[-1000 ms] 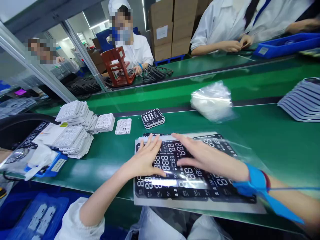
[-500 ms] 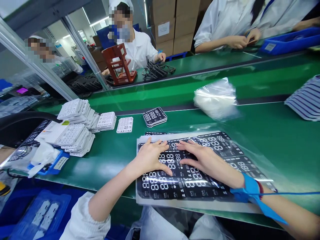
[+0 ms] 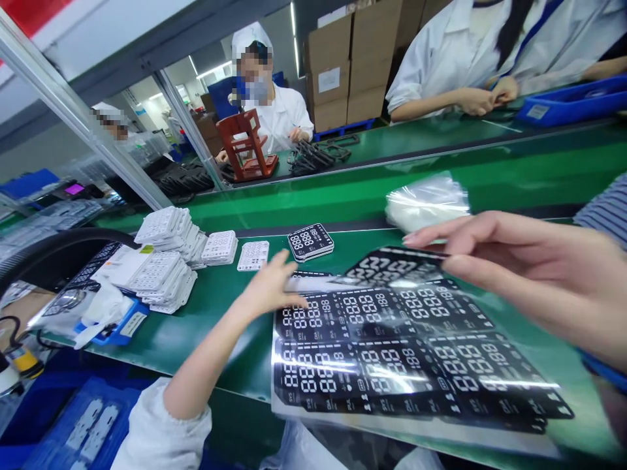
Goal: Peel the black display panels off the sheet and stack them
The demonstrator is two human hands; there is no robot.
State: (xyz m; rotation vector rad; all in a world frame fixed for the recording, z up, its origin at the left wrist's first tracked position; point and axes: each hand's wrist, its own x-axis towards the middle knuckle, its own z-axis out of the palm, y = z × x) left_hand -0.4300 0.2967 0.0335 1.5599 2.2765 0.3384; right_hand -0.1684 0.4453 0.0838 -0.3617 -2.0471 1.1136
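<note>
A black printed film sheet with white digit segments is pinched between the thumb and fingers of my right hand, raised and tilted at its right part. My left hand has its fingers spread beside the left end of that sheet; whether it touches is hard to make out. Beneath lie larger stacked sheets of the same black film, under glossy clear plastic with a pale sheet edge showing at the front. Behind my left hand sit a small stack of cut black display films and a white printed card.
Stacks of white cards and a blue box with white tissue stand left. A clear plastic bag lies at the back, striped stacked pieces at right. Co-workers in white sit across the green bench, near a red-brown fixture.
My right hand has risen off the sheets and come closer to the camera, lifting a black film sheet. My left hand has moved left, off the middle of the sheets. The view has shifted slightly.
</note>
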